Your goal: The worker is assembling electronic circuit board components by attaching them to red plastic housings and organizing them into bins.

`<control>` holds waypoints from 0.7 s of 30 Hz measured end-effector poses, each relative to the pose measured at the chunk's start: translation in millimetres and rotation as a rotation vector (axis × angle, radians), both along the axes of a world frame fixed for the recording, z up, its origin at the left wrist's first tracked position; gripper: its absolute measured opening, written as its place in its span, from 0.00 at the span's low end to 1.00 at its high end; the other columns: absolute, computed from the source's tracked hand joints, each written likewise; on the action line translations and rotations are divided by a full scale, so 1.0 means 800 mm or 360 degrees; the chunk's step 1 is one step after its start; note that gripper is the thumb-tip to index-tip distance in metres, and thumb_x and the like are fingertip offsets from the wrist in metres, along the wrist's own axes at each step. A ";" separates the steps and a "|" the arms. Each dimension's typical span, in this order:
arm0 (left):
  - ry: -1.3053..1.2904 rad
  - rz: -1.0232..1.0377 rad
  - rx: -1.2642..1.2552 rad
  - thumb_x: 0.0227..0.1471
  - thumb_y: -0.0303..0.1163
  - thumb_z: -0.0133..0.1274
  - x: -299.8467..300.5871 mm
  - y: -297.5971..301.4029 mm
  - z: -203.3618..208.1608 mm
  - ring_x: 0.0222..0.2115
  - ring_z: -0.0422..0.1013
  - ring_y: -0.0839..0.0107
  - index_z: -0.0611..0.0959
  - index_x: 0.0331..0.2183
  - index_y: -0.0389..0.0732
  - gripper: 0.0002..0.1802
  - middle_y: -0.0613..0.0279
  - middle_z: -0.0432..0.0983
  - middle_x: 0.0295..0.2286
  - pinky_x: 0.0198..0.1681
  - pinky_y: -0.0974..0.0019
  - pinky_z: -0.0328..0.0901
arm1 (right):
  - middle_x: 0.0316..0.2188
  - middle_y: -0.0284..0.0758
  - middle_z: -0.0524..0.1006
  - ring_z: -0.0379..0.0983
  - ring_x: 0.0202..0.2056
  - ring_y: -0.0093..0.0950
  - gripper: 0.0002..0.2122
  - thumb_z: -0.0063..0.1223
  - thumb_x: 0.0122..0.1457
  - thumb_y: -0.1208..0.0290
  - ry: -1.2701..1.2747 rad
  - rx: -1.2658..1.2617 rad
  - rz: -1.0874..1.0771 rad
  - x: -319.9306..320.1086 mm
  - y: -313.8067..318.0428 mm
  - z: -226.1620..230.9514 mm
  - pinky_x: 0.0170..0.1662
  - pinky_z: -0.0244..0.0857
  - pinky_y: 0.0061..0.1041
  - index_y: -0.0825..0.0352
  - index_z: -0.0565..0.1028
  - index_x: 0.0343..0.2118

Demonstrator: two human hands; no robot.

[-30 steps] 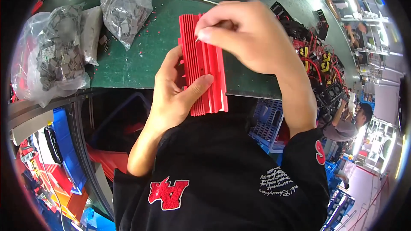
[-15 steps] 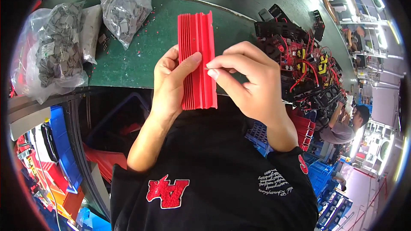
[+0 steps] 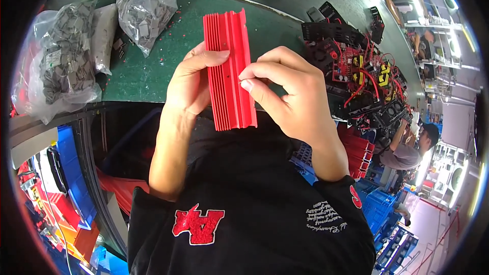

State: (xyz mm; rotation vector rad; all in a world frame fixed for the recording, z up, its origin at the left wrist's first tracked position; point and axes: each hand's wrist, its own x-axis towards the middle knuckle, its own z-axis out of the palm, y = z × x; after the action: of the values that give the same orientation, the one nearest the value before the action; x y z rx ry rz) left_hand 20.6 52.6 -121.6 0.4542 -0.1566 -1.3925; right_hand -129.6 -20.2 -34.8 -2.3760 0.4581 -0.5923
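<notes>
A long red finned metal profile, like a heat sink (image 3: 235,91), stands lengthwise in front of me above the bench's near edge. My left hand (image 3: 186,81) is closed around its finned left side, with the thumb across the ribs. At its right flange, my right hand (image 3: 293,91) pinches thumb and forefinger together against or just beside the metal. Whatever lies between those fingertips is too small or hidden to make out. Small dark holes show in the flat channel of the profile.
On the green bench (image 3: 147,79), a clear bag of grey square pieces (image 3: 69,56) lies at left, another bag (image 3: 147,7) behind it. At right sits a pile of circuit boards and black fan housings (image 3: 356,71). A co-worker (image 3: 407,147) is at far right.
The heat sink has shifted slightly left and tilted a little. My left thumb has moved up and flatter across the fins; my right hand has moved slightly left with it, still pinching.
</notes>
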 end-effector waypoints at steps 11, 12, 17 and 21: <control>-0.0153 0.0101 0.0071 0.57 0.27 0.49 -0.003 0.013 -0.001 0.39 0.73 0.76 0.77 0.46 0.34 0.16 0.60 0.78 0.39 0.47 0.70 0.66 | 0.24 0.37 0.75 0.73 0.23 0.35 0.04 0.60 0.50 0.74 0.0274 -0.0584 0.0025 0.062 -0.040 0.008 0.26 0.66 0.29 0.67 0.80 0.28; -0.0139 0.0116 0.0073 0.57 0.27 0.49 -0.002 0.014 -0.001 0.39 0.73 0.76 0.77 0.46 0.34 0.16 0.60 0.78 0.39 0.47 0.70 0.66 | 0.24 0.37 0.75 0.73 0.23 0.35 0.04 0.60 0.50 0.74 0.0286 -0.0584 0.0043 0.065 -0.039 0.009 0.26 0.66 0.29 0.67 0.80 0.28; -0.0138 0.0068 0.0050 0.58 0.28 0.47 0.000 0.014 -0.007 0.38 0.74 0.77 0.77 0.46 0.34 0.15 0.61 0.78 0.39 0.46 0.71 0.67 | 0.22 0.37 0.74 0.72 0.22 0.37 0.04 0.60 0.49 0.74 0.0530 -0.0758 0.0117 0.073 -0.037 0.024 0.26 0.64 0.31 0.68 0.79 0.25; 0.0332 0.0040 -0.0083 0.59 0.29 0.45 0.001 0.011 -0.024 0.40 0.75 0.72 0.74 0.49 0.32 0.18 0.56 0.77 0.43 0.48 0.68 0.68 | 0.22 0.38 0.73 0.71 0.22 0.37 0.04 0.59 0.48 0.74 0.0801 -0.0866 0.0106 0.087 -0.040 0.035 0.25 0.63 0.33 0.68 0.78 0.25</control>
State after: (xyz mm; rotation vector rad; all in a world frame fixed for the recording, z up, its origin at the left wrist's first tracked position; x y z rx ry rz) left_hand 21.5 61.4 -141.0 0.2649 -0.0170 -1.3985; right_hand -60.1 -52.5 -7.1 -3.0610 0.4700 -0.0727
